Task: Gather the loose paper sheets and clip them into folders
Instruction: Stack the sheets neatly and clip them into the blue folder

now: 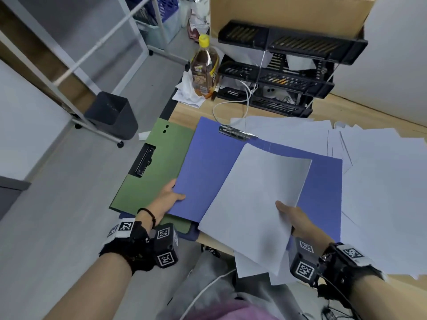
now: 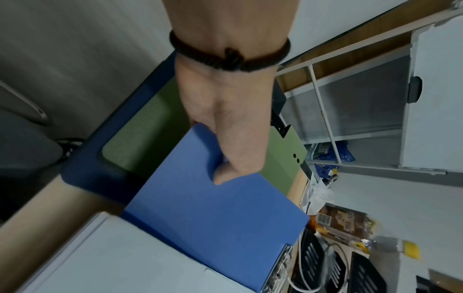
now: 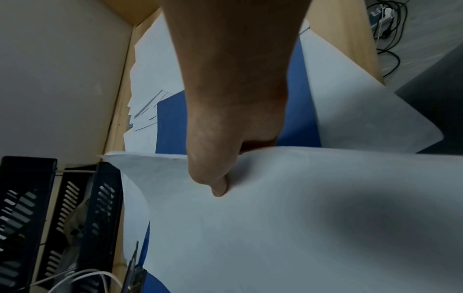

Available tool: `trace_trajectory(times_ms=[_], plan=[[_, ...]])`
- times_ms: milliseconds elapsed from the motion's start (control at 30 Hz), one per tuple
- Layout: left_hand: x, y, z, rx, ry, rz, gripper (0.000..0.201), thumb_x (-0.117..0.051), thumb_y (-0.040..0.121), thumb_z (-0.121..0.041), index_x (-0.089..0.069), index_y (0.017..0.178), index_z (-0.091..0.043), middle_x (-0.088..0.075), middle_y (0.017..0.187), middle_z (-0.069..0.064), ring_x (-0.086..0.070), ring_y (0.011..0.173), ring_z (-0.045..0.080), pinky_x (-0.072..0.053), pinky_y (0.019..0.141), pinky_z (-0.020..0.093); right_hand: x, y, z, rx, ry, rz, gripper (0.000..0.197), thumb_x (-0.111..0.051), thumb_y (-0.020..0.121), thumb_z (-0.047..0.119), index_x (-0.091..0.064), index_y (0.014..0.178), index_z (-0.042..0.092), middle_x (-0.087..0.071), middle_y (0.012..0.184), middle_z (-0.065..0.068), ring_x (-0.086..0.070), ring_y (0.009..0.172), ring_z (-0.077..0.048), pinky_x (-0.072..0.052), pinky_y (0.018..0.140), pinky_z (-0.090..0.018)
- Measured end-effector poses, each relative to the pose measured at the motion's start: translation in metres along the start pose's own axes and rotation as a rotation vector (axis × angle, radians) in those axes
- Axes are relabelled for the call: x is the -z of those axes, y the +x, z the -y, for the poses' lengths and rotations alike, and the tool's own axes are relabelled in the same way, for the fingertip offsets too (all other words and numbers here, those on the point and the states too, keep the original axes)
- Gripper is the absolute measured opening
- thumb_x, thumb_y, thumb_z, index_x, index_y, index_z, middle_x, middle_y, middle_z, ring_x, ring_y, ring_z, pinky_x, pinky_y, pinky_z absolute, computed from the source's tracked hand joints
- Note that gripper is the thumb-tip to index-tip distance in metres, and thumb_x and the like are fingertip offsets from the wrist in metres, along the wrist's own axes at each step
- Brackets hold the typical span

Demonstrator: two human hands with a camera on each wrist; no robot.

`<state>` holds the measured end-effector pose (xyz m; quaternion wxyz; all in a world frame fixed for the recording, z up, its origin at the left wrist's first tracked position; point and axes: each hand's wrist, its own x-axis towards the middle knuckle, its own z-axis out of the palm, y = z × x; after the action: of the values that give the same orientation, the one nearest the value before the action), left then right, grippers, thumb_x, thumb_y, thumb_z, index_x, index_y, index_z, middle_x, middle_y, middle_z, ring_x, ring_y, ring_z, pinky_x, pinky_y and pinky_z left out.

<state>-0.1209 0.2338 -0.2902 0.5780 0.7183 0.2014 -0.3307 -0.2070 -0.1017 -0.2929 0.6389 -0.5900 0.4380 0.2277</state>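
Observation:
A blue folder (image 1: 203, 172) lies open on the desk, its silver clip (image 1: 238, 132) at the far edge. My left hand (image 1: 169, 196) grips its near left corner, thumb on top; the left wrist view shows that thumb pressed on the blue folder (image 2: 215, 214). My right hand (image 1: 293, 215) pinches a stack of white sheets (image 1: 254, 204) at its right edge, held slanted over the folder. In the right wrist view the thumb lies on the white sheets (image 3: 288, 218). More loose sheets (image 1: 374, 172) are spread over the desk to the right. A green folder (image 1: 157, 167) with a black clip lies under the blue one.
A black stacked tray rack (image 1: 284, 70) stands at the back of the desk, with a white cable (image 1: 231, 102) in front. A brown bottle (image 1: 204, 70) with a yellow cap stands on tissue at the back left. A dark bin (image 1: 111, 114) sits on the floor left.

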Motion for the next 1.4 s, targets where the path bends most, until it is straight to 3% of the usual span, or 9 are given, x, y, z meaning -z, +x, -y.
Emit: trace_trajectory(times_ms=[167,333,500,800,933,1000,1167,1300,1400], plan=[[-0.001,0.032,0.004,-0.143,0.473,-0.471,0.053,-0.057,0.07,0.007,-0.055,0.118,-0.017,-0.054,0.104,0.007,-0.052,0.104,0.03,-0.047,0.092,0.041,0.023,-0.003,-0.002,-0.015,-0.005,-0.023,0.03,-0.052,0.099,0.02,-0.06,0.119,-0.001,-0.073,0.078,-0.007,-0.071,0.057,-0.019,-0.055,0.049,-0.026],[-0.073,0.043,-0.034,-0.192,0.429,-0.004,0.028,-0.049,0.088,0.004,-0.059,0.105,-0.014,-0.057,0.081,-0.004,-0.055,0.088,0.02,-0.042,0.065,0.014,0.067,-0.006,-0.01,-0.007,0.048,-0.073,0.031,-0.052,0.099,0.023,-0.058,0.122,0.003,-0.071,0.093,-0.009,-0.069,0.076,-0.025,-0.054,0.058,-0.031],[-0.147,0.049,-0.05,-0.195,0.502,0.153,0.029,-0.043,0.096,-0.008,-0.058,0.121,-0.012,-0.058,0.109,0.001,-0.053,0.1,0.014,-0.039,0.082,0.023,0.104,-0.007,-0.019,-0.004,0.138,-0.112,0.028,-0.052,0.099,0.019,-0.054,0.124,0.006,-0.068,0.092,-0.008,-0.069,0.069,-0.024,-0.052,0.053,-0.031],[-0.187,0.056,-0.039,-0.078,0.534,-0.041,0.031,-0.045,0.09,-0.007,-0.062,0.11,-0.024,-0.06,0.102,0.001,-0.055,0.094,0.019,-0.04,0.081,0.025,0.145,0.022,-0.005,-0.029,-0.052,-0.018,0.039,-0.054,0.098,0.027,-0.055,0.124,-0.002,-0.07,0.098,-0.013,-0.071,0.074,-0.023,-0.056,0.056,-0.027],[-0.193,0.059,-0.039,-0.043,0.522,-0.094,0.029,-0.046,0.091,-0.007,-0.061,0.105,-0.026,-0.058,0.102,-0.002,-0.054,0.096,0.018,-0.037,0.08,0.023,0.166,0.058,-0.002,-0.01,-0.196,0.049,0.094,-0.066,0.067,0.069,-0.045,0.137,0.01,-0.064,0.123,-0.01,-0.065,0.106,-0.03,-0.053,0.094,-0.046],[-0.198,0.058,-0.038,-0.022,0.526,-0.135,0.028,-0.047,0.09,-0.009,-0.061,0.102,-0.03,-0.059,0.103,-0.003,-0.054,0.1,0.019,-0.039,0.083,0.025,0.166,0.062,0.007,0.022,-0.244,0.097,0.082,-0.063,0.077,0.064,-0.047,0.138,0.012,-0.063,0.125,-0.009,-0.062,0.109,-0.029,-0.051,0.095,-0.044],[-0.213,0.054,-0.039,-0.013,0.45,-0.2,0.031,-0.045,0.092,-0.011,-0.062,0.114,-0.025,-0.059,0.111,-0.002,-0.053,0.109,0.021,-0.041,0.095,0.028,0.159,0.055,0.032,0.036,-0.348,0.161,0.025,-0.05,0.098,0.03,-0.063,0.109,0.012,-0.068,0.091,-0.009,-0.061,0.075,-0.02,-0.044,0.061,-0.024],[-0.23,0.053,-0.053,-0.043,0.366,-0.15,0.037,-0.043,0.096,-0.011,-0.052,0.132,-0.017,-0.055,0.114,0.002,-0.052,0.094,0.016,-0.044,0.081,0.022,0.16,0.061,0.024,0.013,-0.322,0.16,0.037,-0.052,0.096,0.03,-0.065,0.111,-0.001,-0.066,0.111,-0.028,-0.064,0.084,-0.031,-0.048,0.071,-0.034],[-0.243,0.057,-0.062,-0.038,0.332,-0.104,0.041,-0.044,0.097,-0.01,-0.048,0.137,-0.013,-0.053,0.106,0.001,-0.051,0.091,0.015,-0.045,0.089,0.031,0.159,0.063,0.021,0.02,-0.289,0.148,0.028,-0.053,0.096,0.027,-0.067,0.105,0.004,-0.07,0.103,-0.023,-0.066,0.089,-0.035,-0.051,0.075,-0.036]])
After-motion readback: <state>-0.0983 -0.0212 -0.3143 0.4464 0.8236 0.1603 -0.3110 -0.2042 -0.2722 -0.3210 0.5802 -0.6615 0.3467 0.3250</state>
